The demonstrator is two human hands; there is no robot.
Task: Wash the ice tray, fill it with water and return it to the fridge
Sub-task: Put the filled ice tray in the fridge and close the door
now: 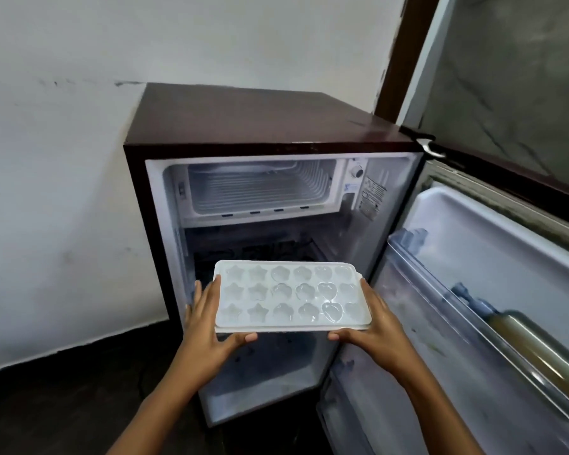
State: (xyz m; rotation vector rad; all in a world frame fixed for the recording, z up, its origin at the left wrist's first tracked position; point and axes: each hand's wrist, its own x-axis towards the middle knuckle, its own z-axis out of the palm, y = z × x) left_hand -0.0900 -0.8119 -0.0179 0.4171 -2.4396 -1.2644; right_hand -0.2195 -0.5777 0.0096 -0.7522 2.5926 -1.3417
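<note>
A white ice tray (291,295) with star, flower and heart cells is held level in front of the open small fridge (276,126). My left hand (206,326) grips its left end, thumb along the near edge and fingers on the side. My right hand (378,320) grips the right end the same way. The cells glisten; whether they hold water is hard to tell. The freezer compartment (260,188) at the top of the fridge stands open and bare, above and behind the tray.
The fridge door (473,274) swings open to the right, with a bottle (546,356) lying in its shelf. A thermostat dial (357,172) sits right of the freezer. A white wall lies to the left, dark floor below.
</note>
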